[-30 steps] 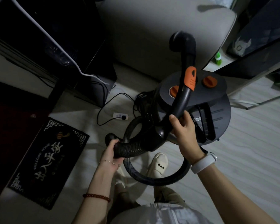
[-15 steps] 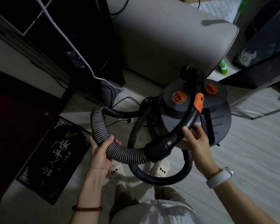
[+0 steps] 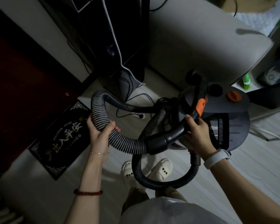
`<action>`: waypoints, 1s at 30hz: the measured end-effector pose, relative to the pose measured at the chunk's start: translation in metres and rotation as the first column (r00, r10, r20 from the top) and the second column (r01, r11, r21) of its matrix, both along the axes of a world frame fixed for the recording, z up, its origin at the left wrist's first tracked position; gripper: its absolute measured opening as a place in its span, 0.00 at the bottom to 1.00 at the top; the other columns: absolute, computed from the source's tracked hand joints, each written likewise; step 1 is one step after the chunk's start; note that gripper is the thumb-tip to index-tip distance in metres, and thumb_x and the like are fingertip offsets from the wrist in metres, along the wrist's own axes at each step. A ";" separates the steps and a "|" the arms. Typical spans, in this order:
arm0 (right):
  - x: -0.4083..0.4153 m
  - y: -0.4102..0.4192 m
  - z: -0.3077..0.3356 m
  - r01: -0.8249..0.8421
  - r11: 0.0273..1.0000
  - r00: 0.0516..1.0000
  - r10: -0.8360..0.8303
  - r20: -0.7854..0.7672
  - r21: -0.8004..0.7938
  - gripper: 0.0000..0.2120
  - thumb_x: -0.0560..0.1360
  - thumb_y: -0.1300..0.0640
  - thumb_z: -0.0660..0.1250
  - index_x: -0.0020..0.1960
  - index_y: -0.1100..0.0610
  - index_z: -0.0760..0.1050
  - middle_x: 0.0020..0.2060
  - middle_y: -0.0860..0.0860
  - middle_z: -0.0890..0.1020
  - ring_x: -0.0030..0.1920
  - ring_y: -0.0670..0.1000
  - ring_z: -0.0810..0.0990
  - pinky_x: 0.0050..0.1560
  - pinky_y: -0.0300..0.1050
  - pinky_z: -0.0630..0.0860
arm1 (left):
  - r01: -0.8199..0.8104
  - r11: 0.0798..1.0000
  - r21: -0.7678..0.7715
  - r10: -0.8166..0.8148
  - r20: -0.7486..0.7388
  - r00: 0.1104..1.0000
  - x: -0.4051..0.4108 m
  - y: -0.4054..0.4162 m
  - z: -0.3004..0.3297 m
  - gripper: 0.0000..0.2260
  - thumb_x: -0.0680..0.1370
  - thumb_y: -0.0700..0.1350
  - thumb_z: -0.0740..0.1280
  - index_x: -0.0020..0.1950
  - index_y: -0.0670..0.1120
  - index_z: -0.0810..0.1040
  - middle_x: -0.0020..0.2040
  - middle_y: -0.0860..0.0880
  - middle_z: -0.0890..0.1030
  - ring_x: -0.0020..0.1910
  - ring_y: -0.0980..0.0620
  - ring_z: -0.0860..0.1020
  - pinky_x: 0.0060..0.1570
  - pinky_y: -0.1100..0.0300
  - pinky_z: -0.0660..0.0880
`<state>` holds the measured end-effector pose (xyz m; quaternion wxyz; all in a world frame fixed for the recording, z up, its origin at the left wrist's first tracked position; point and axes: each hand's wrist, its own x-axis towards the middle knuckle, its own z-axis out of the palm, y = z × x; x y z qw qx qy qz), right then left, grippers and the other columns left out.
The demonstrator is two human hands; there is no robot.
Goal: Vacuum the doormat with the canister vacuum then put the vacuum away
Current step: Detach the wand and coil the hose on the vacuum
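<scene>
The dark grey canister vacuum (image 3: 233, 126) with orange knobs stands on the pale floor at the right, in front of me. Its ribbed black hose (image 3: 123, 141) loops up and around above my feet. My left hand (image 3: 100, 131) grips the ribbed hose at its bend. My right hand (image 3: 196, 133) holds the curved black handle tube (image 3: 174, 135), which carries an orange slider and ends over the canister's top. The black doormat (image 3: 61, 136) with pale lettering lies on the floor at the left, beside the hose loop.
A large grey upholstered seat (image 3: 208, 42) stands behind the canister. Dark furniture (image 3: 103, 38) and a power strip with cables (image 3: 139, 115) are behind the hose. A dark red door (image 3: 14, 81) is at the far left. My white slippers (image 3: 160, 170) stand under the hose.
The handle tube has come down toward the canister's top. My left hand has shifted along the hose, raising a larger loop to the left.
</scene>
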<state>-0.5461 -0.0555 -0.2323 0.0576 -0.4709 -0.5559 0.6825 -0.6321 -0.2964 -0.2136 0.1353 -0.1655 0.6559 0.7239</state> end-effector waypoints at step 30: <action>-0.088 -0.117 0.044 -0.568 0.815 0.813 0.577 0.076 -0.114 0.14 0.80 0.59 0.54 0.62 0.64 0.69 0.49 0.61 0.76 0.41 0.55 0.77 0.34 0.36 0.73 | 0.257 0.871 -0.418 -0.404 -0.315 0.859 -0.073 -0.071 0.102 0.34 0.72 0.32 0.67 0.72 0.53 0.58 0.46 0.49 0.75 0.28 0.60 0.75 0.31 0.67 0.76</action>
